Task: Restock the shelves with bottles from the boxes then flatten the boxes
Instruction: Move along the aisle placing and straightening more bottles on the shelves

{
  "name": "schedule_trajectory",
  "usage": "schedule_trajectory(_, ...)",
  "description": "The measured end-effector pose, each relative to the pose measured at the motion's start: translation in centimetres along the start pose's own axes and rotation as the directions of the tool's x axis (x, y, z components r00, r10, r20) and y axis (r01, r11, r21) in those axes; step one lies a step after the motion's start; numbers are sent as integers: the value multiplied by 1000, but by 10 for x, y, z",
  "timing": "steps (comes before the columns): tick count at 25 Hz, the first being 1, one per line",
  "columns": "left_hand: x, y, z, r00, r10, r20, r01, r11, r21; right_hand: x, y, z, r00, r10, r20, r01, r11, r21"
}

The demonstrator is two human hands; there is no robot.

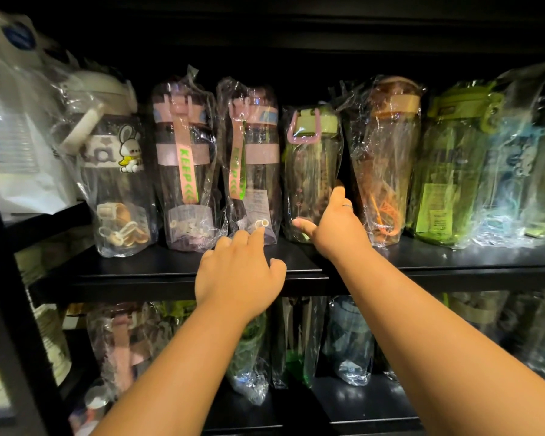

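Most fingers (pixel 339 191) of the right hand (pixel 334 228) lie hidden beside the olive bottle (pixel 312 171); far-right bottles (pixel 516 171) blur.

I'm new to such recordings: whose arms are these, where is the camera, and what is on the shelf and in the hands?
No machine here: a person works with bare hands, and the one picture comes from a wide-angle camera on their head, looking forward and down. On the black shelf stands a row of clear plastic drinking bottles, each in a plastic bag. The right hand grips the lower part of the green bottle with the pink loop handle, thumb in front, fingers round its side. The left hand holds nothing; its loosely curled fingertips reach the foot of the pink-banded bottle with a pink strap. More bagged bottles stand on the shelf below.
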State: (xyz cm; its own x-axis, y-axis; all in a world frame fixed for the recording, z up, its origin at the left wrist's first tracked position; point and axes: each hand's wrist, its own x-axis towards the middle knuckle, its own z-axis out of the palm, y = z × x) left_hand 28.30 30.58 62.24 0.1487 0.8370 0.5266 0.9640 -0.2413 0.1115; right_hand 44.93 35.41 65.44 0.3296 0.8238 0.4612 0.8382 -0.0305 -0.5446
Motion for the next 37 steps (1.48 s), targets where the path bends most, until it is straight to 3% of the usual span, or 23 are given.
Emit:
schedule_trajectory(8, -3, 0, -4, 999, 11, -30, -11, 1000, -20, -19, 1, -14, 1000, 13, 12, -12, 1000, -21)
schedule_trajectory(12, -14, -11, -7, 982, 96, -165, -144, 938, -314, -52, 3, -24, 988, -117, -101, 113, 993, -40)
schedule_trajectory(15, -23, -48, -21, 949, 3, -316, -146, 891, -431, -70, -8, -29, 957, -238, -164, 249, 967, 53)
schedule_trajectory(17, -23, -83, -33, 930, -137, -341, -12, 916, -400, -80, -27, -23, 941, -310, -132, 326, 937, 123)
schedule_trajectory(20, -17, -122, -45, 897, -355, -264, 220, 876, -430, -88, -62, -2, 896, -431, -108, 443, 888, 123)
schedule_trajectory(23, -10, -142, -45, 862, -486, -141, 333, 754, -566, -92, -97, 23, 878, -471, -82, 477, 874, 91)
schedule_trajectory(30, 31, -164, -48, 816, -575, 54, 476, 618, -625, -82, -134, 61, 920, -380, -96, 389, 916, 97)
schedule_trajectory(34, 49, -172, -42, 780, -621, 75, 508, 558, -656, -81, -133, 66, 909, -396, -130, 405, 913, 49)
schedule_trajectory(37, 50, -177, -38, 772, -633, 56, 516, 572, -637, -79, -134, 67, 917, -378, -129, 389, 918, 76)
